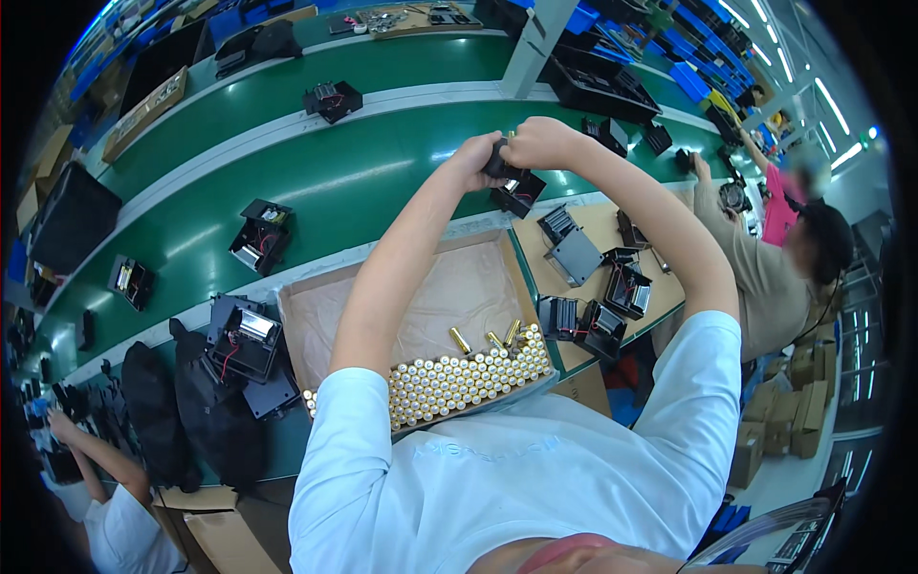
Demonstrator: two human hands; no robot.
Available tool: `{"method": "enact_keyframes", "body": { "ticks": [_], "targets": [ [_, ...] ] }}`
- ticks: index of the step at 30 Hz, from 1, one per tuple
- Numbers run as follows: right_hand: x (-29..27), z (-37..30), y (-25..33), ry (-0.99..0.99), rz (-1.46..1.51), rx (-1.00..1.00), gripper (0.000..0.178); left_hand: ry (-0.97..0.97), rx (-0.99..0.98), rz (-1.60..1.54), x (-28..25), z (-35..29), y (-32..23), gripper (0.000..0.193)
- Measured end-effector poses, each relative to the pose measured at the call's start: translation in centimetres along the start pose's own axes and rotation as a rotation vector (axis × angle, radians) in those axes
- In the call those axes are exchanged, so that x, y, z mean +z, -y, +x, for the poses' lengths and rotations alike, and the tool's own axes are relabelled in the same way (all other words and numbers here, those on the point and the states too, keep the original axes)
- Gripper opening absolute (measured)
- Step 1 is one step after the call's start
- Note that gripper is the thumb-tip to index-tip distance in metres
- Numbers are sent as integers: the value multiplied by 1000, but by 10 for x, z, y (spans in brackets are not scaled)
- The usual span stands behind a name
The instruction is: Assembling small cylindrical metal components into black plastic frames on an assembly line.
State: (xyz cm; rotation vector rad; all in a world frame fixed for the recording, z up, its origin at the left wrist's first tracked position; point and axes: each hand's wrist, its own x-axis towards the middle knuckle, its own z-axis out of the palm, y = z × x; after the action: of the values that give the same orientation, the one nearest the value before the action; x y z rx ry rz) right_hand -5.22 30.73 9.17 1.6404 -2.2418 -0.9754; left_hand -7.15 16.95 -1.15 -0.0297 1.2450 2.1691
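I have both hands up near the top middle of my feed, held close together over the green conveyor belt [354, 182]. The left hand [470, 163] is curled around a dark plastic piece [496, 161]. The right hand [547, 143] is folded into a loose fist against the right side of that piece, with a small gold glint beside it; its fingertips are hidden from me, so I cannot tell what it grips.

Taking a clock centred on the hands, with twelve pointing away from the wearer, I see a black battery housing [522, 197] just below them at six. At five, a tan board [586, 212] bears several more black housings [628, 285], some with battery compartments and red wires showing. Between six and seven sits a shallow cardboard carton [469, 273]: gold-and-white cylindrical batteries [459, 387] stand packed along its near side, and a few loose batteries [460, 340] lie tipped over.

Toward eight, a pile of housings [247, 342] rests beside black bags [215, 411]. One separate housing [260, 237] is on the belt between eight and nine, another [333, 100] between nine and ten. At four is a co-worker in a tan shirt [765, 297].
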Motion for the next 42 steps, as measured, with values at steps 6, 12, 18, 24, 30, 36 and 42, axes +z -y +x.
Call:
{"method": "enact_keyframes", "body": {
  "ticks": [6,12,18,24,30,36,42],
  "targets": [
    [-20,-8,2,-149,723,538,22,5,35,-162,-6,-13,6,24],
    [-39,-12,25,1,1339,1147,34,-42,104,-164,-10,-20,6,22],
    [-44,-2,38,-6,1400,1257,29,-82,142,-138,-9,-27,15,20],
    [-19,-2,49,-506,815,550,15,-127,219,-114,-12,-39,7,20],
    [-18,6,45,-492,669,335,10,-130,217,-86,-24,-61,-5,18],
    [-21,18,37,-443,854,307,14,-55,159,-154,-37,-67,-11,20],
    [-37,22,37,-445,1031,631,16,45,170,-79,-49,-75,-14,29]
  ]
}}
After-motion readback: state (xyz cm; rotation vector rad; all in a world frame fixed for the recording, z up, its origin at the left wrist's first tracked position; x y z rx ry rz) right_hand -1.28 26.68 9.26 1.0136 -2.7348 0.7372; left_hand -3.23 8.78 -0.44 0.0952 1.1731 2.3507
